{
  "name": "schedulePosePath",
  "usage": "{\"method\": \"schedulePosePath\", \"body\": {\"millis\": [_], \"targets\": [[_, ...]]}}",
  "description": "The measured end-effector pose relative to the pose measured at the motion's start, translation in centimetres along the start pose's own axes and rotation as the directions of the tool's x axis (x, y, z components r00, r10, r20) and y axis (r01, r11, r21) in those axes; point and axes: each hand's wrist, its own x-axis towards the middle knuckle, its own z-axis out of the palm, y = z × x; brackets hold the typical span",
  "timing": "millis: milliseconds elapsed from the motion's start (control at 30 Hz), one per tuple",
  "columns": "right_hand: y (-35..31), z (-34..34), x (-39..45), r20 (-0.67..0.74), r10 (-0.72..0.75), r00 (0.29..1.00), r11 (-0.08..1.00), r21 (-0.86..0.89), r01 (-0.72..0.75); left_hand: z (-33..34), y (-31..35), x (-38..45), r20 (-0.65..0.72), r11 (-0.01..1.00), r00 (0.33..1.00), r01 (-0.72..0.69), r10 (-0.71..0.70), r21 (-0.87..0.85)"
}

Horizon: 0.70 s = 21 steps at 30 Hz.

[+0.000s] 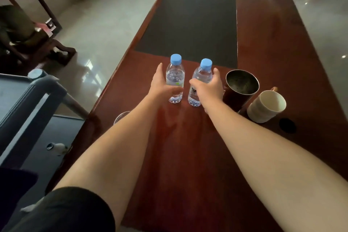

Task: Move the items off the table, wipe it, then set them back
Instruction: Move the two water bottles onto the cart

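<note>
On the glossy reddish wood worktop [188, 156], the left hand [160, 85] cups open around 1 clear ribbed plastic bottle [176, 77], barely touching. The right hand [209, 88] is clamped on the 2nd bottle [201, 75], tilted. Beside stand a dark metal tumbler [240, 88] and cream mug [266, 106]; beyond, a matte grey mat [190, 22].

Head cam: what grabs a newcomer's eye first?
Two blue-capped water bottles mid-table: the right hand wraps the right bottle, while the left hand is open beside the left bottle. Right of them stand a dark metal cup and a white mug.
</note>
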Motion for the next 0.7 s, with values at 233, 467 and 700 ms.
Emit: {"method": "schedulePosePath", "body": {"millis": [233, 467, 700], "targets": [[0.5, 2.2, 3.3, -0.117, -0.046, 0.992, 0.992, 0.109, 0.059, 1.6, 0.2, 4.1, 0.034, 0.984, 0.996, -0.071, 0.077, -0.162], [0.4, 3.0, 3.7, -0.148, -0.114, 0.982, 0.989, 0.081, 0.127, 2.9, -0.2, 3.9, -0.052, 0.972, 0.986, -0.163, 0.156, -0.168], [-1.9, 5.1, 2.0, -0.098, -0.174, 0.98, 0.968, 0.168, 0.188, -2.7, 0.5, 2.2, -0.228, 0.963, 0.965, -0.175, 0.127, -0.205]]}}
